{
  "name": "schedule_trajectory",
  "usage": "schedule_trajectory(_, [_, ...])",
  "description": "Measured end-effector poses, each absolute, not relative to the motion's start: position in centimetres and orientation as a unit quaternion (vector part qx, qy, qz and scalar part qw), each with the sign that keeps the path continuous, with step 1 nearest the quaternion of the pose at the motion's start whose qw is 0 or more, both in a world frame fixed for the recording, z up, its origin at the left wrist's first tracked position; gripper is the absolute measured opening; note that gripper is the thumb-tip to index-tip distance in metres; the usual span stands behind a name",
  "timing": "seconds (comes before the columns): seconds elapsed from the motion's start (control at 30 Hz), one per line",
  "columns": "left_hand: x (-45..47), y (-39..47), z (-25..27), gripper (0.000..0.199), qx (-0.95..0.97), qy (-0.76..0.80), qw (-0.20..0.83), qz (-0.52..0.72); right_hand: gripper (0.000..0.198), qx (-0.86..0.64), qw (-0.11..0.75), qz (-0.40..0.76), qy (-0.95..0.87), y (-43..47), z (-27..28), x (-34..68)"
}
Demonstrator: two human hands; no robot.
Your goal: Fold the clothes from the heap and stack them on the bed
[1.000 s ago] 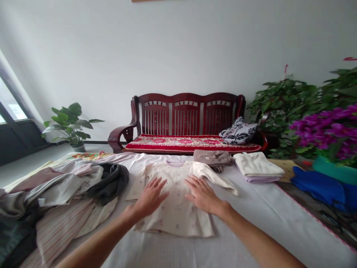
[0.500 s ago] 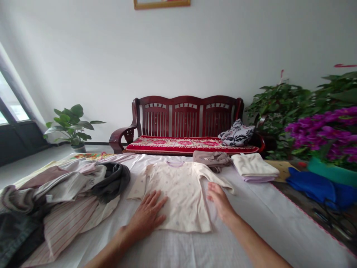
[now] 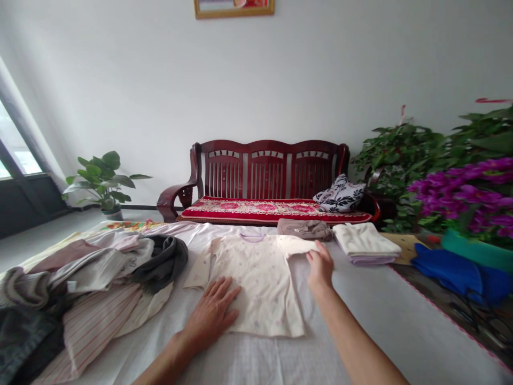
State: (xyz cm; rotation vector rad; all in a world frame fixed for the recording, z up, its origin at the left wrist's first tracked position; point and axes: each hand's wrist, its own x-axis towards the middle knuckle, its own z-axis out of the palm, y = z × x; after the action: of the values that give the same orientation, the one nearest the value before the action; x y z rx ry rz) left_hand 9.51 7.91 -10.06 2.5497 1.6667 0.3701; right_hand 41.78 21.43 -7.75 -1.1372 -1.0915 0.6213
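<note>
A small cream long-sleeved shirt (image 3: 260,289) with a faint pattern and a lilac neckline lies spread on the white cloth (image 3: 352,331), its neck pointing away from me. My left hand (image 3: 216,307) rests flat with fingers spread on the shirt's lower left side. At the right, my right hand (image 3: 320,267) pinches the end of the shirt's right sleeve (image 3: 298,246), which stretches out sideways from the shoulder. The cuff is partly hidden behind my fingers.
Heaped clothes (image 3: 100,267) lie to the left. Behind the shirt are a folded taupe garment (image 3: 302,229) and a folded white-and-lilac stack (image 3: 366,241). A blue cloth (image 3: 460,270) and purple flowers (image 3: 468,187) stand right. A wooden bench (image 3: 268,166) is beyond.
My right hand has moved up from beside the shirt and taken hold of the right sleeve's end, lifting and straightening it. My left hand stays flat on the shirt.
</note>
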Motion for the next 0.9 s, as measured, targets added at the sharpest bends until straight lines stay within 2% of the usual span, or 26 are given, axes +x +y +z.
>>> schedule_trajectory(0.07, [9.5, 7.9, -10.2, 0.054, 0.831, 0.542, 0.036, 0.123, 0.055, -0.530, 0.662, 0.178, -0.500, 21.2, -5.9, 39.2])
schedule_trajectory(0.1, [9.5, 7.9, -10.2, 0.054, 0.831, 0.540, 0.034, 0.127, 0.052, -0.532, 0.629, 0.136, -0.550, 21.1, -5.2, 37.8])
schedule_trajectory(0.2, [9.5, 7.9, -10.4, 0.055, 0.831, 0.539, 0.029, 0.135, 0.045, -0.473, 0.451, 0.081, -0.753, 20.9, -4.4, 34.3])
schedule_trajectory(0.3, [9.5, 7.9, -10.3, 0.055, 0.831, 0.539, 0.038, 0.132, 0.039, -0.398, 0.307, 0.110, -0.857, 20.9, -5.9, 32.8])
schedule_trajectory(0.37, [9.5, 7.9, -10.1, 0.055, 0.830, 0.541, 0.046, 0.129, 0.039, -0.398, 0.290, 0.124, -0.861, 21.1, -7.3, 32.9])
schedule_trajectory(0.47, [9.6, 7.8, -9.8, 0.054, 0.827, 0.545, 0.049, 0.129, 0.042, -0.450, 0.317, 0.080, -0.831, 21.4, -8.6, 33.9])
schedule_trajectory(0.63, [9.5, 7.7, -10.1, 0.055, 0.827, 0.540, 0.055, 0.148, 0.048, -0.517, 0.224, 0.057, -0.824, 22.2, -9.4, 36.1])
schedule_trajectory(0.9, [9.3, 12.0, -9.0, 0.043, 0.757, 0.601, 0.123, 0.226, 0.050, -0.537, 0.208, 0.011, -0.818, 23.4, -9.8, 36.8])
